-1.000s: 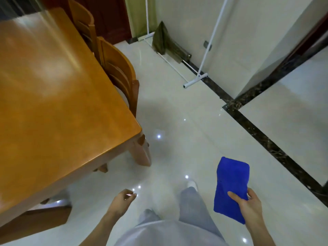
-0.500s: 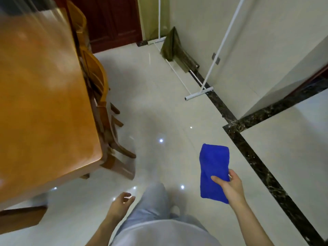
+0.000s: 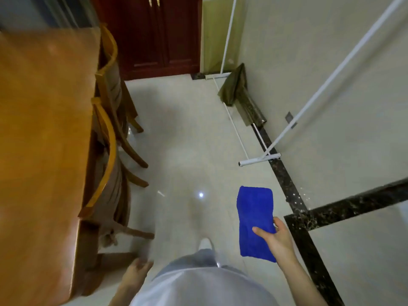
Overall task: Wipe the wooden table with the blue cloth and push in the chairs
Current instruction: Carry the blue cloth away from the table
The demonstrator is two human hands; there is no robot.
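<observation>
Person had walked round the corner of the counter (image 3: pixel 39 151) in the last second. A second back they faced that corner; now they stood along its long side, looking down the aisle of floor (image 3: pixel 187 129) between counter and wall. One shoe (image 3: pixel 205 244) was forward, mid-step.

Cloth (image 3: pixel 255 215) hadn't changed: in the air over the floor, well apart from the counter, folded flat, hanging out ahead of the right hand (image 3: pixel 279 241). Fingers (image 3: pixel 261 230) of that hand pinched its near end, thumb on top, same hold as before. The hand had drifted slightly toward the body's middle, nothing more.

Left hand (image 3: pixel 136 271) stayed low by the leg, near the counter's leg but apparently not touching. It was blurred; its fingers looked loose and held nothing.

Newly in full view: near chair (image 3: pixel 108 164) and far chair (image 3: pixel 110 62), both along the counter's side, backs just beside the edge, seats mostly under the top, rear legs sticking out into the aisle. White rack (image 3: pixel 260 161) leaned on the wall to the right, and a dark door (image 3: pixel 154 34) stood at the far end.

Meaning for the task: likely a walk between steps, not wiping, since the cloth was off the counter. Whether the top was already wiped couldn't be told; it was shiny and motion-smeared. The person seemed headed for these two chairs. They looked close to tucked in, so perhaps only a small push was left, probably with the free left hand.
</observation>
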